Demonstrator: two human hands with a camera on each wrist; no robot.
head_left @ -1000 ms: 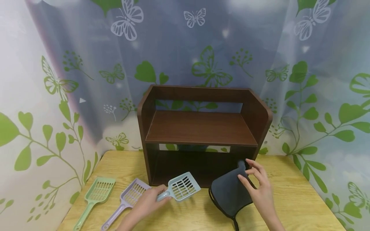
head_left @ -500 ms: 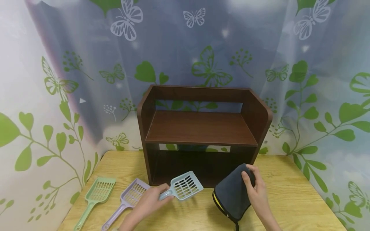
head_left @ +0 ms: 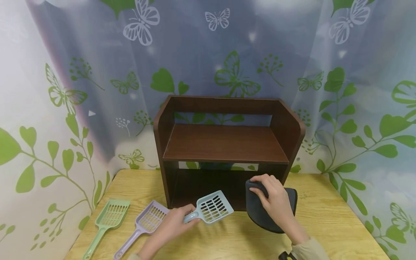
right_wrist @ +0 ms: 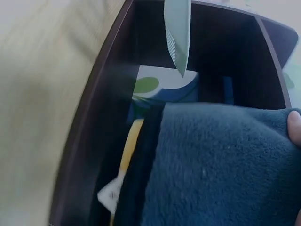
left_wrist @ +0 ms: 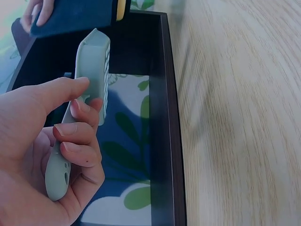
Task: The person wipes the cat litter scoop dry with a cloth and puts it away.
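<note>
My left hand [head_left: 173, 223] grips the handle of a pale blue litter scoop [head_left: 214, 208], whose slotted head points right in front of the shelf. The left wrist view shows the fingers curled round the scoop handle [left_wrist: 57, 175]. My right hand [head_left: 275, 202] pinches the top edge of a dark blue fleece cloth piece [head_left: 258, 213], held up near the shelf's right front corner. In the right wrist view this fleece piece [right_wrist: 202, 165] has a black edge, a yellow strip and a white tag. Most of the right hand is outside that view.
A dark brown two-tier shelf [head_left: 224, 142] stands on the wood-grain table [head_left: 224, 242]. To the left lie a green litter scoop [head_left: 112, 215] and a purple litter scoop [head_left: 147, 220]. A patterned curtain [head_left: 195, 47] hangs behind.
My right hand has turned over the top of the fleece piece and moved left, swinging its lower edge to the right. My left hand and the blue scoop have shifted slightly right.
</note>
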